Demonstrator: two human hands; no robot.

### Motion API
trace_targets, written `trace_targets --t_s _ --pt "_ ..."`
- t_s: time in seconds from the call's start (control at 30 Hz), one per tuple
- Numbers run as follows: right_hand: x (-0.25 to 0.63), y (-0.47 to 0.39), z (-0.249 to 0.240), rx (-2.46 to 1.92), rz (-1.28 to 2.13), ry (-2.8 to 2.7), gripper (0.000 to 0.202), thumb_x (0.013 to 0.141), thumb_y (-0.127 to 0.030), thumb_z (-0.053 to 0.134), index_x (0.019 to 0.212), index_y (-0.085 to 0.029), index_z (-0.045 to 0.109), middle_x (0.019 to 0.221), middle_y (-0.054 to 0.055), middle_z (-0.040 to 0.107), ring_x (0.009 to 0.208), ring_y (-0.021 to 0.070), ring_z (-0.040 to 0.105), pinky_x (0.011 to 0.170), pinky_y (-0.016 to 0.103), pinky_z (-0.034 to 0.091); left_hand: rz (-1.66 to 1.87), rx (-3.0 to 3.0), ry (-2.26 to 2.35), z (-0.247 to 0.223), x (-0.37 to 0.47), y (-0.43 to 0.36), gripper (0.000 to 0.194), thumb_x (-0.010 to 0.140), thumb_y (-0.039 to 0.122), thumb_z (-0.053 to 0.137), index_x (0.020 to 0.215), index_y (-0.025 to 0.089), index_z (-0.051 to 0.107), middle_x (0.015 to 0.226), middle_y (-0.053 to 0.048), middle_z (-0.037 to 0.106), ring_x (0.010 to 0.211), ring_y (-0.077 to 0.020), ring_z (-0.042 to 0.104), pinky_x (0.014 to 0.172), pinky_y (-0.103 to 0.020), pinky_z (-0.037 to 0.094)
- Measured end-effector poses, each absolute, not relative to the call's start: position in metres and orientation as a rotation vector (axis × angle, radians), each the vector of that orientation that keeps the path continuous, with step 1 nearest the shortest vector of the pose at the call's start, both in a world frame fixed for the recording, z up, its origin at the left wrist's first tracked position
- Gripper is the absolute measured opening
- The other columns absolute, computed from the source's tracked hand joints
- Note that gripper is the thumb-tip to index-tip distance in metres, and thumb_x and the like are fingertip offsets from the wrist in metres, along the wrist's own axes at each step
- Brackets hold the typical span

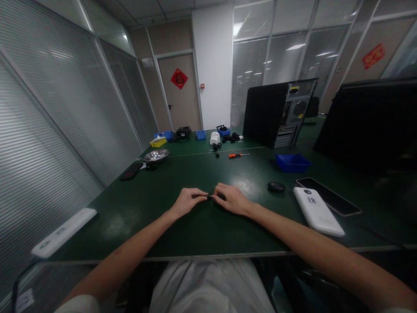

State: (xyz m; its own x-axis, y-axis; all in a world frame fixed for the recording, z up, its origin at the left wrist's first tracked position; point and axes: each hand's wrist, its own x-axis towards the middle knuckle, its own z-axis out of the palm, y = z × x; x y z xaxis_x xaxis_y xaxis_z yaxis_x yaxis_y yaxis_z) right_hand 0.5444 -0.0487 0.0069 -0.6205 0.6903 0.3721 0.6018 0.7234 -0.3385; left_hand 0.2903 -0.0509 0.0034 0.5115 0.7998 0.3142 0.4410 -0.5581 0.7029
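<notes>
— Since both hands meet mid-worktop [169,239], a bit back from its near edge, what've they got?

— Small dark part [209,196], btwn the fingertips. L hand [186,202] pinches it, thumb to finger, hardly any gap. R hand [232,199] is curled, w/ its thumb at the part's thin pale end; can't tell if it grips or just touches.

— Why fingertips only?

— Prob. bc it's tiny; a whole fist would hide it. Keeping hands low prob. steadies them too.

— And the screwdriver [235,155]?

— Lies past the hands, twd the far edge, shaft pointing right. Looks parked out of the fingers' way, but prob. w/in reach.

— Metal dish [156,156]?

— By the left edge, open side up, prob. so little bits can't roll off.

— Right side?

— Blue tray [292,162] farther back, mouse [276,187] nearer, then a white box [317,211] beside a dark phone [332,198], not far from the near edge. Guess they're set aside so the R forearm has room.
</notes>
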Motion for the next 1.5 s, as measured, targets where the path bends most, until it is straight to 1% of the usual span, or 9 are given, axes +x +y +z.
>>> trace_targets --t_s 0.13,0.3,0.53,0.73,0.87,1.0,1.27,1.5 --pt "0.5438 -0.0489 0.0087 -0.979 0.258 -2.462 0.018 0.102 -0.035 0.052 0.098 -0.02 0.061 0.096 0.002 0.063 0.077 0.0137 0.056 0.066 0.026 0.035 0.865 2.223 1.026 0.0022 0.291 -0.0503 0.025 0.094 0.032 0.066 0.113 0.02 0.079 0.11 -0.007 0.076 0.101 -0.0207 0.069 0.092 -0.03 0.052" --pt "0.5426 -0.0499 0.0088 -0.981 0.161 -2.526 0.016 0.101 -0.035 0.054 0.097 -0.021 0.062 0.095 0.002 0.063 0.076 0.0139 0.055 0.064 0.027 0.032 0.812 2.318 1.026 0.003 0.2916 -0.0509 0.023 0.095 0.03 0.065 0.109 0.021 0.08 0.106 -0.007 0.075 0.096 -0.0197 0.069 0.089 -0.029 0.051" --pt "0.5432 -0.0482 0.0056 -0.959 0.21 -2.486 0.019 0.104 -0.036 0.049 0.102 -0.02 0.059 0.098 0.002 0.062 0.078 0.0139 0.056 0.066 0.026 0.034 0.821 2.243 1.052 0.0044 0.29 -0.0507 0.026 0.096 0.031 0.064 0.116 0.021 0.078 0.112 -0.006 0.075 0.101 -0.0191 0.068 0.09 -0.029 0.051" --pt "0.5401 -0.0501 0.0068 -0.967 0.122 -2.559 0.017 0.102 -0.035 0.052 0.101 -0.021 0.061 0.098 0.003 0.063 0.077 0.014 0.056 0.064 0.027 0.031 0.796 2.313 1.044 0.0014 0.2938 -0.0503 0.023 0.094 0.031 0.066 0.107 0.02 0.081 0.103 -0.006 0.076 0.091 -0.0189 0.068 0.084 -0.028 0.051" --pt "0.5356 -0.0515 0.0059 -0.978 0.08 -2.589 0.018 0.102 -0.036 0.051 0.104 -0.021 0.061 0.098 0.003 0.062 0.075 0.0138 0.055 0.062 0.027 0.028 0.821 2.309 1.035 -0.0009 0.2949 -0.051 0.022 0.094 0.03 0.067 0.108 0.021 0.081 0.105 -0.006 0.077 0.095 -0.0199 0.07 0.089 -0.029 0.05" --pt "0.5346 -0.051 0.0029 -0.98 0.074 -2.59 0.018 0.104 -0.036 0.048 0.105 -0.02 0.058 0.099 0.003 0.062 0.074 0.0137 0.055 0.062 0.027 0.028 0.865 2.259 1.041 -0.0025 0.2949 -0.0519 0.022 0.093 0.032 0.068 0.108 0.022 0.081 0.106 -0.005 0.077 0.098 -0.0203 0.071 0.092 -0.029 0.05" --pt "0.536 -0.0511 0.0031 -0.972 0.116 -2.556 0.016 0.104 -0.035 0.048 0.106 -0.021 0.055 0.101 0.003 0.062 0.077 0.0148 0.057 0.065 0.028 0.033 0.887 2.219 1.054 0.0004 0.2975 -0.0549 0.024 0.093 0.035 0.067 0.107 0.022 0.082 0.108 -0.006 0.078 0.098 -0.0221 0.071 0.091 -0.031 0.052" --pt "0.5359 -0.0516 0.0056 -0.993 0.127 -2.571 0.016 0.104 -0.035 0.05 0.105 -0.021 0.057 0.101 0.004 0.062 0.077 0.0146 0.057 0.064 0.027 0.032 0.97 2.245 1.103 0.0027 0.2953 -0.0458 0.024 0.096 0.034 0.063 0.102 0.02 0.082 0.102 -0.008 0.076 0.093 -0.0205 0.069 0.086 -0.031 0.052"
